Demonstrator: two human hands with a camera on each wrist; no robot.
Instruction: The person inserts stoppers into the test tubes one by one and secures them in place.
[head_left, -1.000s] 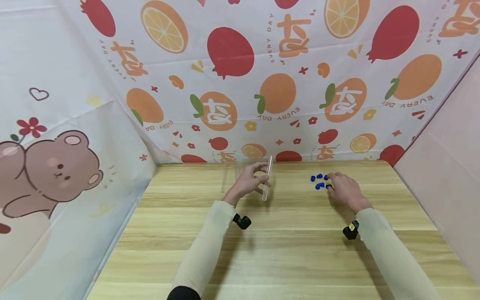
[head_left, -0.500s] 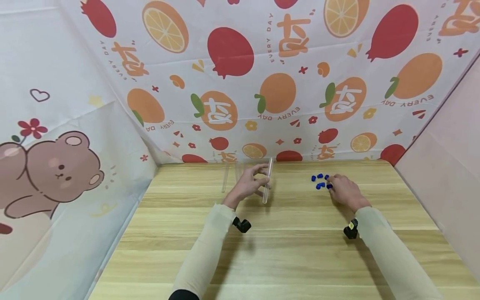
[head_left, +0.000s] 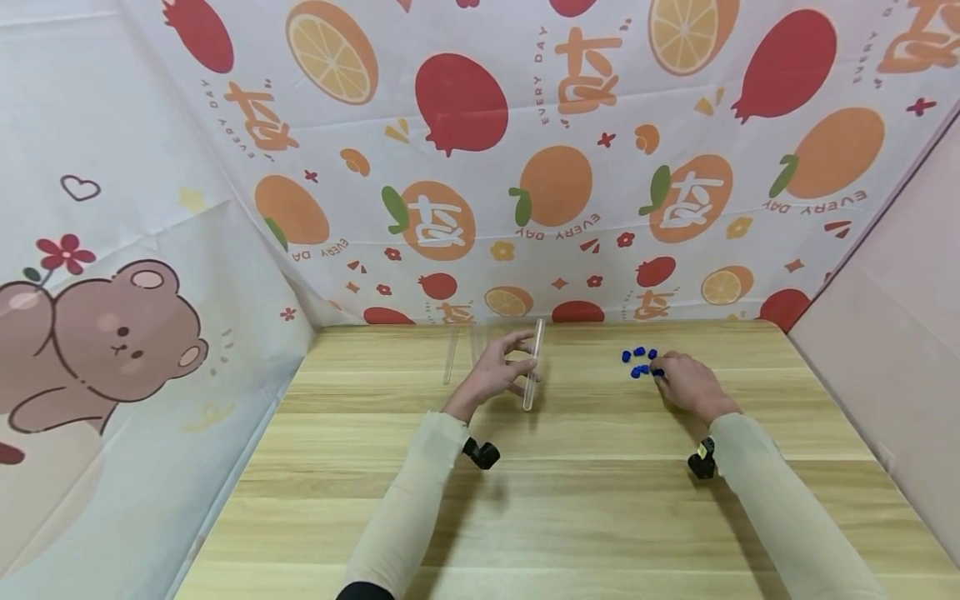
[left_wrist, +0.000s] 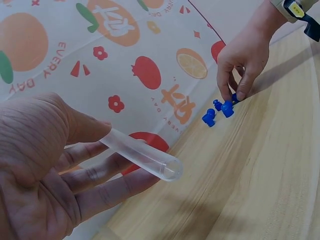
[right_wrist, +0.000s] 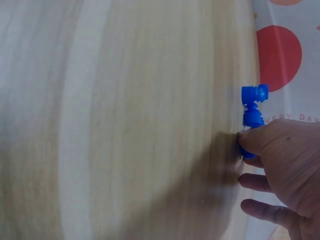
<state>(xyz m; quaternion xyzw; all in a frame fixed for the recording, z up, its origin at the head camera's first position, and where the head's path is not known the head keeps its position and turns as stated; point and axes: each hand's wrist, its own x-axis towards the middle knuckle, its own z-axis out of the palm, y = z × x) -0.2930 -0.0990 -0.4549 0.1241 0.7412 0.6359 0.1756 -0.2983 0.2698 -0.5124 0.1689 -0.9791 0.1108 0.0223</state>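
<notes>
A clear test tube (head_left: pixel 535 367) is pinched between the thumb and fingers of my left hand (head_left: pixel 491 371), held tilted above the table. In the left wrist view its round end (left_wrist: pixel 171 169) points away from the palm, and the tube looks hollow. My right hand (head_left: pixel 690 385) is low at the table on the right, its thumb and index finger pinching a small blue stopper (right_wrist: pixel 247 153), mostly covered by the fingers. Several other blue stoppers (left_wrist: pixel 227 109) lie close by on the wood, just left of and beyond the right fingertips.
Left of my left hand, another clear tube (head_left: pixel 450 358) lies on the wooden table (head_left: pixel 570 517). A faint transparent object (head_left: pixel 476 340) is partly hidden behind that hand. A fruit-print cloth (head_left: pixel 465 242) hangs along the table's back edge.
My left hand and the test tube have sunk slightly toward me. The right fingers have closed in on the nearest blue stopper; the other stoppers stay in place.
</notes>
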